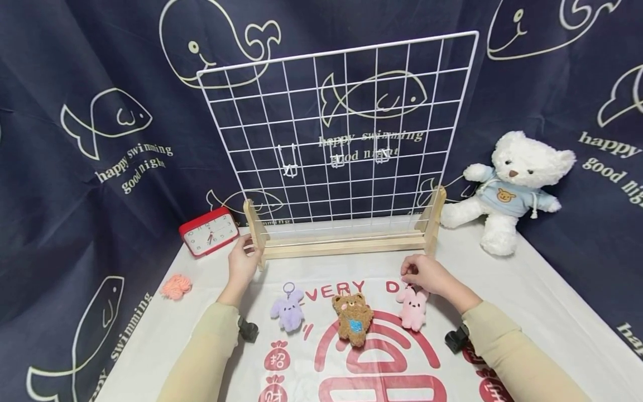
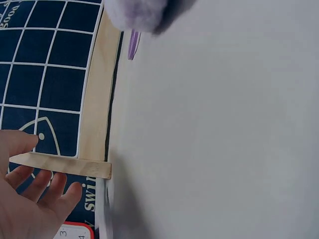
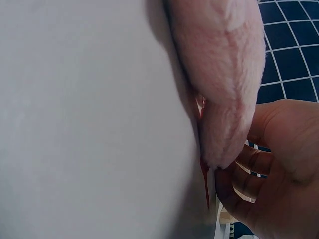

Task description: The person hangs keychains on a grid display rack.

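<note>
A white wire grid rack stands on wooden feet at the back of the table. My left hand is at its left wooden foot, thumb on one side and fingers on the other. At the front right, my right hand holds the top of a pink rabbit plush keychain lying on the cloth. Its fingertips are partly hidden by an ear in the right wrist view. A brown bear plush and a purple rabbit plush keychain lie to its left.
Three white hooks hang on the grid, one a wire hook. A red-framed clock and a coral-coloured fluffy item are at the left. A white teddy bear sits at the right. A white cloth with red print covers the table.
</note>
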Demonstrator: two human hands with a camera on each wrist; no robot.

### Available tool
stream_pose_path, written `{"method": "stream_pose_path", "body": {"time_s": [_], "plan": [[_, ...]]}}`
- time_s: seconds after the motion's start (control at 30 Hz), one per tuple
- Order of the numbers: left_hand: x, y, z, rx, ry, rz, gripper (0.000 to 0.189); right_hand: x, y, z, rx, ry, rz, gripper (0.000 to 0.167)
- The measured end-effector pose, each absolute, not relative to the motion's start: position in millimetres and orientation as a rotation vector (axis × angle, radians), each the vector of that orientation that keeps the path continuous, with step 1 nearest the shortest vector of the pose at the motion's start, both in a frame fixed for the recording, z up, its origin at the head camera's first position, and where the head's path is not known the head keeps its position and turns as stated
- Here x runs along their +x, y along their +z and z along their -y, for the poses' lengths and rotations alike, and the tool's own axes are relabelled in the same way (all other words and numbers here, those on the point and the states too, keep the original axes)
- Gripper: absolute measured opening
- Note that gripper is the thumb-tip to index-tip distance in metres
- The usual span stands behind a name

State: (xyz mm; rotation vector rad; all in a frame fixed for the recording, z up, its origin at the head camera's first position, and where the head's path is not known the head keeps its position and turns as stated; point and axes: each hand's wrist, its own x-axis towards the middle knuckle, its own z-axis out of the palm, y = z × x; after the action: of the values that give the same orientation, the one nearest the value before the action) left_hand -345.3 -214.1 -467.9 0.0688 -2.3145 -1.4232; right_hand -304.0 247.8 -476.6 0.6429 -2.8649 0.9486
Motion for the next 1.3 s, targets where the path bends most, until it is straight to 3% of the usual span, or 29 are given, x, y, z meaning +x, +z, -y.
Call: {"method": "stream_pose_path", "body": {"time_s": [0.47, 0.9, 1.03, 1.3], "plan": [[-351, -471, 213, 0.125, -1.516, 2.334, 0.051, -300, -473, -249, 0.757, 0.83, 2.932, 0.015], [-350, -470, 216, 0.119, -1.54, 2.33, 0.05, -297, -468, -252, 0.796, 1.1, 2.825, 0.015], [-351, -469, 216, 0.119, -1.528, 2.337, 0.051, -298, -468, -253, 0.802, 1.235, 2.769, 0.008], [-352, -470, 216, 0.124, -1.526, 2.347, 0.051, -298, -459, -255, 0.78, 1.209, 2.688, 0.005]]}}
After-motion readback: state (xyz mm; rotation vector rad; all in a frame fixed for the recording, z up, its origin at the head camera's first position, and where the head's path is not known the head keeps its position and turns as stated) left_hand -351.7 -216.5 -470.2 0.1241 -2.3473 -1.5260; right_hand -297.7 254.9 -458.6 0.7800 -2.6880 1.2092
